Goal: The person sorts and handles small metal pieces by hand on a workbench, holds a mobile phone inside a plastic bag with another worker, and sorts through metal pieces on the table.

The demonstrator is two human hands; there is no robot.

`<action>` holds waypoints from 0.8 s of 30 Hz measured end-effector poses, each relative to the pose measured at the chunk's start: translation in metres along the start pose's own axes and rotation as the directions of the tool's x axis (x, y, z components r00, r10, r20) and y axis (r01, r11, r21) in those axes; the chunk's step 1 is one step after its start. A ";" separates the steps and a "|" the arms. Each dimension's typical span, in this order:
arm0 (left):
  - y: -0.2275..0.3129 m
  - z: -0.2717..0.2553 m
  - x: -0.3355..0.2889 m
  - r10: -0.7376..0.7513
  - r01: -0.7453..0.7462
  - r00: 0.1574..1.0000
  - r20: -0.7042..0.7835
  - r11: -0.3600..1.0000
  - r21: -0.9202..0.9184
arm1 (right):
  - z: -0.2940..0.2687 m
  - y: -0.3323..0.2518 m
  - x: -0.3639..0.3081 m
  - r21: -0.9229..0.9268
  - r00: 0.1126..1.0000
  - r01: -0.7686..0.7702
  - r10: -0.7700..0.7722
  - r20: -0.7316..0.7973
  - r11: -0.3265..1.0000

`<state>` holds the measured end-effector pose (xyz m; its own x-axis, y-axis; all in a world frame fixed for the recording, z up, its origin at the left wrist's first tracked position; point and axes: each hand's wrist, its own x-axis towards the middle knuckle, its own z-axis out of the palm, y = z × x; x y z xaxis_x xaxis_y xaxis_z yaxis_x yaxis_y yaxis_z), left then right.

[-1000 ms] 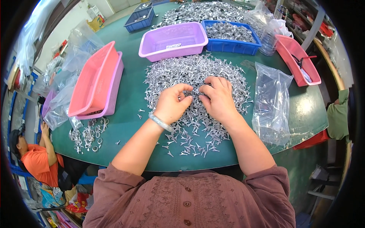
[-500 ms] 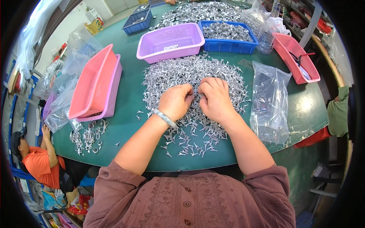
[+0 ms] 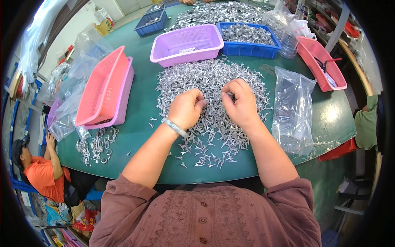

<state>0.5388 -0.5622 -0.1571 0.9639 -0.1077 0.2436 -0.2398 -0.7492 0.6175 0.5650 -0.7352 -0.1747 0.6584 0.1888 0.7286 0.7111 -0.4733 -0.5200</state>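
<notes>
Seemingly you're picking through the grey pile (image 3: pixel 213 88): left hand (image 3: pixel 186 109) at eight o'clock, right hand (image 3: pixel 241 103) at three, both half-curled, contents unclear; next likely needs pinching.

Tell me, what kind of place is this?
It looks like a small workshop or factory. A big pile of little silvery pieces covers part of a long green table, a blue tray holds ring-shaped metal parts, and another person in orange is nearby.
</notes>
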 end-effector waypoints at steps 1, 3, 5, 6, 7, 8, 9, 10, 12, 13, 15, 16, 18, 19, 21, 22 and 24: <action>-0.001 -0.001 0.000 -0.005 0.005 1.000 0.019 1.000 -0.008 | 0.000 0.001 0.000 0.055 0.998 -0.065 0.066 -0.007 0.996; -0.004 -0.002 -0.001 -0.033 0.037 0.999 0.041 0.995 -0.091 | 0.000 0.002 0.000 0.116 0.990 -0.132 0.136 -0.027 0.984; -0.010 -0.002 -0.001 -0.059 0.069 0.996 0.064 0.983 -0.173 | 0.003 0.000 -0.002 0.164 0.982 -0.179 0.187 -0.039 0.970; -0.012 -0.003 -0.001 -0.061 0.091 0.993 0.099 0.937 -0.337 | 0.004 0.000 -0.002 0.213 0.970 -0.224 0.239 -0.048 0.951; -0.015 -0.004 -0.001 -0.057 0.115 0.990 0.133 0.864 -0.491 | 0.004 0.000 -0.002 0.214 0.970 -0.222 0.237 -0.047 0.951; -0.017 -0.005 -0.002 -0.057 0.114 0.990 0.130 0.864 -0.490 | 0.004 0.000 -0.001 0.192 0.981 -0.172 0.186 -0.053 0.966; -0.012 -0.008 -0.001 -0.153 0.265 0.962 0.227 0.731 -0.629 | 0.003 0.002 -0.001 0.164 0.988 -0.127 0.139 -0.061 0.978; -0.007 -0.011 -0.001 -0.224 0.405 0.914 0.338 0.556 -0.726 | 0.002 0.003 -0.002 0.161 0.988 -0.130 0.142 -0.063 0.978; -0.007 -0.012 -0.001 -0.249 0.449 0.893 0.374 0.475 -0.757 | 0.001 0.002 -0.003 0.169 0.983 -0.168 0.177 -0.041 0.971; -0.007 -0.014 -0.001 -0.216 0.442 0.897 0.386 0.439 -0.782 | 0.001 0.001 -0.002 0.171 0.984 -0.164 0.174 -0.041 0.971; -0.009 -0.016 -0.001 -0.166 0.441 0.897 0.410 0.387 -0.810 | 0.001 -0.001 -0.002 0.198 0.981 -0.178 0.189 -0.037 0.964; -0.009 -0.015 -0.002 -0.165 0.441 0.897 0.409 0.387 -0.810 | 0.001 -0.001 -0.002 0.198 0.981 -0.178 0.189 -0.038 0.964; -0.007 -0.013 -0.004 -0.137 0.397 0.918 0.373 0.363 -0.843 | 0.000 -0.001 -0.002 0.223 0.976 -0.207 0.217 -0.020 0.953; -0.006 -0.012 -0.005 -0.122 0.394 0.919 0.375 0.348 -0.851 | 0.000 -0.001 -0.002 0.222 0.976 -0.207 0.217 -0.021 0.953; -0.003 -0.011 -0.008 -0.109 0.385 0.923 0.370 0.318 -0.867 | 0.001 -0.004 -0.002 0.496 0.910 -0.404 0.393 0.131 0.769; -0.003 -0.011 -0.010 -0.098 0.375 0.927 0.363 0.287 -0.881 | 0.001 -0.007 -0.001 0.498 0.911 -0.403 0.391 0.134 0.768; -0.005 -0.010 -0.015 -0.083 0.373 0.928 0.364 0.259 -0.891 | -0.003 -0.013 0.001 0.789 0.837 -0.499 0.435 0.332 0.358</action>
<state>0.5247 -0.5500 -0.1562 0.9563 -0.2756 -0.0975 0.1938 0.3481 0.9172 0.5555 -0.7317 -0.1654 0.9424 0.2375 0.2354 0.1204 0.4155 -0.9016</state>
